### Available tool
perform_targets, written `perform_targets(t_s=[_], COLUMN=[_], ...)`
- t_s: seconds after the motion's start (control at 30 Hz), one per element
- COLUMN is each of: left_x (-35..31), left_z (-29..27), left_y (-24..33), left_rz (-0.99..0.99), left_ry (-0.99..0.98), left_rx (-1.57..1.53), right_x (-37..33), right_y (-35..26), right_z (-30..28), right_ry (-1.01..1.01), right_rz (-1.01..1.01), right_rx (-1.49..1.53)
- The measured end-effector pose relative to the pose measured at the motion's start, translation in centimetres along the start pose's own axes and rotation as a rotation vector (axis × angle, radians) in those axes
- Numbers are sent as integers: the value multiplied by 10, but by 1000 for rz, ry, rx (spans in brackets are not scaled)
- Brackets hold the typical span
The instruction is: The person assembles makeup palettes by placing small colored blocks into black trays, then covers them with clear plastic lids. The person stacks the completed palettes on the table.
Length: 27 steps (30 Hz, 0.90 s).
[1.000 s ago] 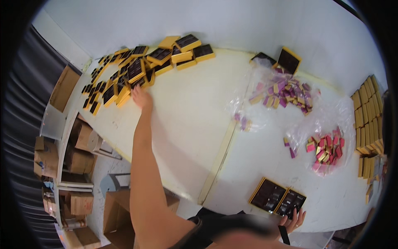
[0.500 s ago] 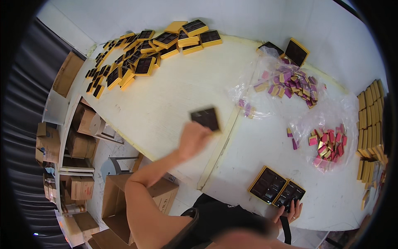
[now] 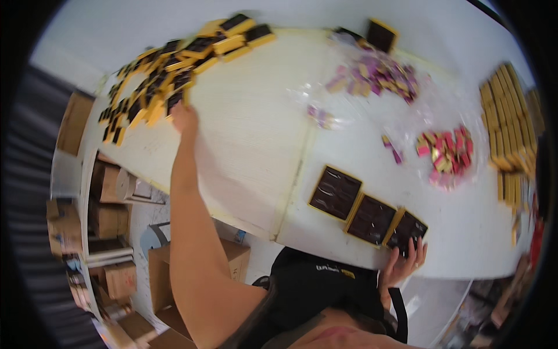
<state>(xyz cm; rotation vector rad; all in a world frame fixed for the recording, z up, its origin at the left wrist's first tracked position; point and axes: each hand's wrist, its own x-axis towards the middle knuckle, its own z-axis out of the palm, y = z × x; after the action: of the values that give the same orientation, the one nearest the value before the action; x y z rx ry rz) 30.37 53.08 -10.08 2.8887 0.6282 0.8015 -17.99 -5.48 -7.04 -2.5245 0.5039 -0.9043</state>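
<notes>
My left arm stretches out to a heap of gold-edged boxes (image 3: pixel 200 49) with dark brown compartment trays at the far left. My left hand (image 3: pixel 185 118) touches the near edge of one box (image 3: pixel 174 100) there; its fingers are blurred and partly hidden. Three more such boxes lie in a slanting row before me: a left one (image 3: pixel 335 192), a middle one (image 3: pixel 371 219) and a right one (image 3: pixel 406 228). On the right box's near edge rests my right hand (image 3: pixel 404 264), fingers spread apart. The trays in the row show dark, shiny compartments.
Purple-and-gold wrapped pieces (image 3: pixel 381 72) and pink-and-gold ones (image 3: pixel 444 150) lie on clear plastic bags. A dark-trayed box (image 3: pixel 381 36) leans on the back wall. Gold boxes (image 3: pixel 507 116) are stacked at right. Cardboard cartons (image 3: pixel 110 218) stand on shelves below left.
My left hand has gone from mid-table to the heap at far left. The box it carried is out of it, and the row before me now counts three boxes. The view has shifted.
</notes>
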Motion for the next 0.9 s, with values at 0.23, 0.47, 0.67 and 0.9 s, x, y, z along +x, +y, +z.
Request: perform_targets(t_s=[0.23, 0.47, 0.67, 0.9], left_x=[-141, -293, -352, -391], left_z=[-89, -191, -216, -246], left_y=[68, 141, 193, 216], left_rz=[433, 879, 1062, 1112], left_ry=[-47, -404, -377, -481], left_rx=[-364, -562, -488, -716], right_x=[7, 22, 30, 58], right_y=[-2, -19, -32, 34], right_z=[0, -21, -19, -65], right_ry=[-9, -334, -463, -479], right_rz=[31, -7, -132, -116], right_rx=[53, -49, -41, 63])
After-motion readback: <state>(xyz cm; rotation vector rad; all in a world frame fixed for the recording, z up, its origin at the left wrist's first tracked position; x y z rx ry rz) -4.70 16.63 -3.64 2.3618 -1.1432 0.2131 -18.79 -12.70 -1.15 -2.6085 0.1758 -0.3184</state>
